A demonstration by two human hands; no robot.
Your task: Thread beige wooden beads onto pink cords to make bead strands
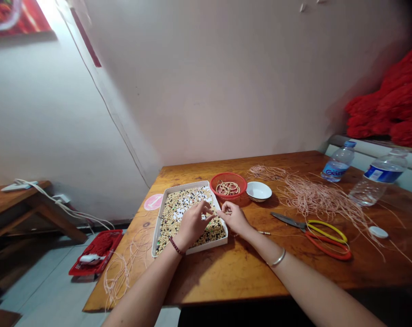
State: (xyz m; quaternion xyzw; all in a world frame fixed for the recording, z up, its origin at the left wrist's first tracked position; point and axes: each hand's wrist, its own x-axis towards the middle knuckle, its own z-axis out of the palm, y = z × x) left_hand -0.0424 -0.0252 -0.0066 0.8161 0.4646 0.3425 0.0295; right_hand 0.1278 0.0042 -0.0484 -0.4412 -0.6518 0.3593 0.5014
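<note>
Right hand (235, 220) pinched on beaded string (228, 212); left hand (193, 222) over bead tray (209, 246), grip unclear

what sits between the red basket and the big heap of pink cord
In the head view, the small white bowl sits between the red basket and the cord heap.

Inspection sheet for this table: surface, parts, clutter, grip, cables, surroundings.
Surface: wooden table, marked.
Job's things: loose beads in white tray; beaded strands in red basket; pink cords in a tangle; scissors.
Clutter: white bowl, two bottles, white lid.
Grip: left hand over tray; right hand at its right edge; exact hold too small to tell.
Cables: white cables over left bench.
Surroundings: pale wall; red heap at right.
</note>
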